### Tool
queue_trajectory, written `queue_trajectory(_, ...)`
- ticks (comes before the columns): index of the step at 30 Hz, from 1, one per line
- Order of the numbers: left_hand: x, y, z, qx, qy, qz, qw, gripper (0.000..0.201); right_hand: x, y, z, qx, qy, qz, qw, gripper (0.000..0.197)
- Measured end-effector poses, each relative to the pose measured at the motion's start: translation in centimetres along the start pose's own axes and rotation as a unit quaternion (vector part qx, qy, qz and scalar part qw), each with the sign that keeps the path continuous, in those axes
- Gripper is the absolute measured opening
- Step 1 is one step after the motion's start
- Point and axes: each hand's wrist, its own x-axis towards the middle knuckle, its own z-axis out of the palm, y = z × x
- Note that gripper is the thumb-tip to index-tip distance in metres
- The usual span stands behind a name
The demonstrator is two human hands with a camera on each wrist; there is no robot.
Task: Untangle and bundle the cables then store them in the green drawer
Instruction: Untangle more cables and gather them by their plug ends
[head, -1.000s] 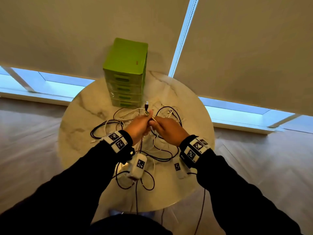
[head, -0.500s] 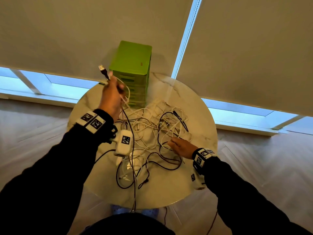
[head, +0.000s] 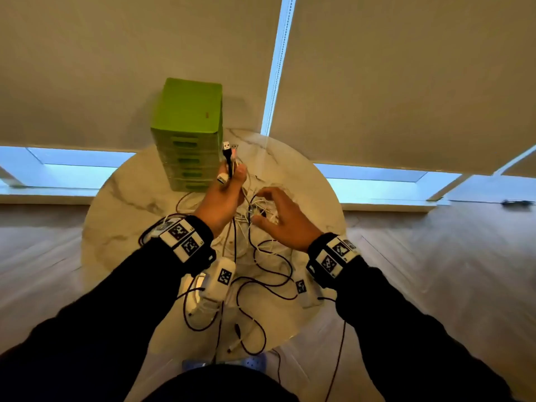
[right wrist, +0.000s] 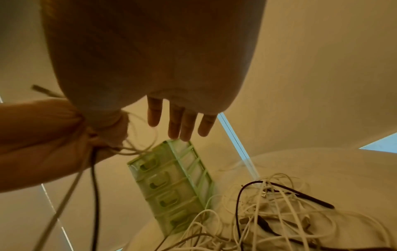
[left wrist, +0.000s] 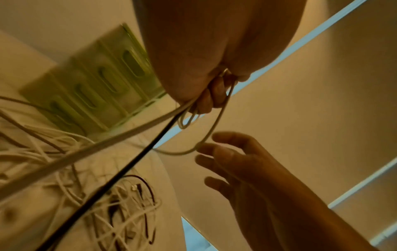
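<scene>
cables (head: 261, 216) lie in a loose tangle of white & black strands on the round marble counter (head: 121, 216), mostly mid-counter and toward the near edge, w/ a few black loops trailing over the front rim. a handful of cable ends (head: 229, 158) are lifted clear of the pile: left hand (head: 220, 204) has its fingers curled round them, usb plugs sticking up past the knuckles, and a black strand plus a white one run taut from the fist down into the heap (left wrist view shows a thin white loop hanging off the fingers too). right hand (head: 285, 220) hovers just above the tangle, beside the left, fingers spread and lightly bent, holding nothing; whether any fingertip touches a strand can't be told.

green drawer unit (head: 188, 134) stands upright at the far side of the counter, just behind the left hand, four drawer fronts w/ slot handles facing the person, all pushed in.

both wrists carry white bands w/ black square markers, over dark sleeves. behind the counter pale roller blinds (head: 406, 82) hang w/ strips of daylight under and between them; wood-look floor (head: 435, 271) around.
</scene>
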Motion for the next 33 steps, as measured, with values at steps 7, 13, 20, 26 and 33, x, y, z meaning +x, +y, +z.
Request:
queue_trajectory(7,-0.6,3.0,5.6,-0.006,-0.116,0.056,0.992,0.038,-4.8,-1.0,-4.0,0.019,0.068,0.045,0.996,0.028)
queue_trajectory(13,-0.4,3.6,8.8,-0.144,-0.160,-0.019,0.976,0.037,-10.5,3.7,-8.9,-0.044,0.119,0.199,0.972,0.029)
queue_trajectory(20,-2.1,0.7,11.4,-0.232,-0.236,-0.114,0.937,0.032,-19.8,11.0,-4.2,-0.171,-0.038,0.395,0.902,0.041)
queue_trajectory(26,-4.5,-2.9,14.1,-0.178,-0.252,-0.139,0.941,0.032,-17.5,5.0,-1.0,0.056,-0.005,0.241,0.969,0.065)
queue_trajectory(33,-3.8,-4.6,14.8,-0.022,-0.199,-0.061,0.978,0.034,-17.8,2.5,-1.6,0.027,0.165,0.226,0.960,0.029)
